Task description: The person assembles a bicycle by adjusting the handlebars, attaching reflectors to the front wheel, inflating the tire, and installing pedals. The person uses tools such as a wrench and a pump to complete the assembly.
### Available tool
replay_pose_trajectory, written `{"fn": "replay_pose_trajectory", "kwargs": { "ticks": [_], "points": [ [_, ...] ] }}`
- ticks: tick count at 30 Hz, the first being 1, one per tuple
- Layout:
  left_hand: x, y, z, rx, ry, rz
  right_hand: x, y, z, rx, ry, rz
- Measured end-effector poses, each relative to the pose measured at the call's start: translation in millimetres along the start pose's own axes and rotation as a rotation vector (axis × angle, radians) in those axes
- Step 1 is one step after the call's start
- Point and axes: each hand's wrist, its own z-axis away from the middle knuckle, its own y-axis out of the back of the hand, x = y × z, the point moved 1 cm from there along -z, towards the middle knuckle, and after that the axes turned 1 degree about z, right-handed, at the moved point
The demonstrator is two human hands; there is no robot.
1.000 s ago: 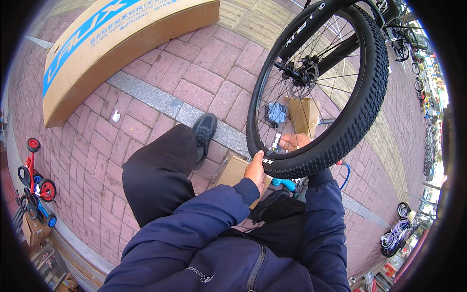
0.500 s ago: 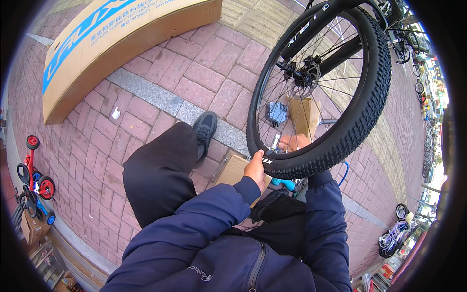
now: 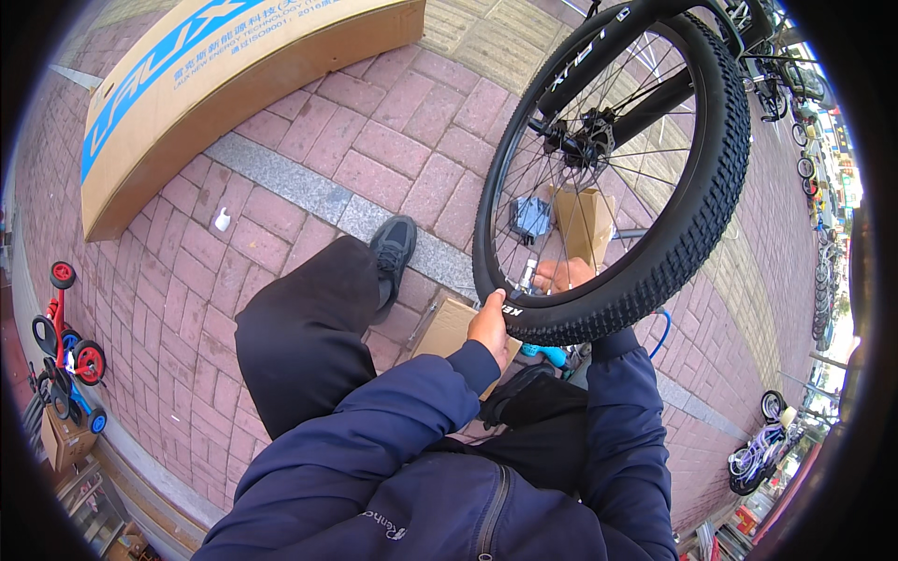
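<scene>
A bicycle wheel [image 3: 731, 187] with a knobby black tyre stands tilted in front of me, held in a black fork [image 3: 655, 105] with a disc rotor at its hub. My left hand [image 3: 488, 327] is closed on the tyre's near left side, thumb on the sidewall. Inside the rim, my right hand [image 3: 565, 275] has its fingers curled at a silver cylindrical fitting [image 3: 528, 273], which sits at the rim where a valve would be. Spokes and tyre hide part of that hand. A blue hose [image 3: 666, 335] shows beside my right wrist.
A long cardboard carton [image 3: 253, 122] lies at the upper left on brick paving. Beneath the wheel are an open small box [image 3: 585, 224] and a blue-grey packet [image 3: 531, 216]. Another cardboard box [image 3: 449, 327] is between my feet. Small red and blue children's bikes [image 3: 70, 360] stand far left.
</scene>
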Motion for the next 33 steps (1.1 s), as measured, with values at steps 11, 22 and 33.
{"fn": "replay_pose_trajectory", "kwargs": {
  "ticks": [11, 22, 33],
  "points": [
    [1.0, -0.4, 2.8, -0.032, -0.015, 0.010, -7.6, 5.2, -0.8, -0.025, -0.075, 0.194],
    [-2.2, 1.5, -3.2, -0.002, -0.004, 0.011, 8.3, 2.2, 0.2, -0.092, -0.143, 0.252],
    [40.4, 10.7, 28.5, 0.266, -0.851, -0.925, 43.0, 19.2, 37.5, 0.721, 0.471, 0.720]
  ]
}}
